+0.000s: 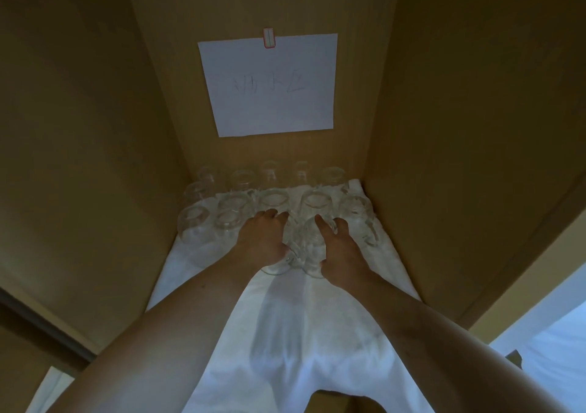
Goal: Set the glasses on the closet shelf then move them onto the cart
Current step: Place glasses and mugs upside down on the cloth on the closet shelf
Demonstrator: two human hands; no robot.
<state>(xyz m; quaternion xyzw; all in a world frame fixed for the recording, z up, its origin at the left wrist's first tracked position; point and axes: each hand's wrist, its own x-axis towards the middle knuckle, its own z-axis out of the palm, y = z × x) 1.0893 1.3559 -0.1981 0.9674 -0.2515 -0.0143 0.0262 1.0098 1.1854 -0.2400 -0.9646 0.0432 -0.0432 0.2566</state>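
Note:
Several clear glasses [274, 202] stand in rows at the back of the closet shelf, on a white cloth [304, 317]. My left hand [264, 238] grips one glass [274, 267] from above, near the middle of the shelf. Beside it, my right hand [336, 248] grips another glass [312, 254] with thumb and fingers around its rim. Both held glasses sit at the front of the group, touching or nearly touching the cloth. The cart is out of sight.
Brown closet walls [95, 159] close in on the left, right and back. A white paper sheet [269, 86] is taped to the back wall. The cloth hangs over the shelf's front edge. A bright white surface [558, 349] shows at lower right.

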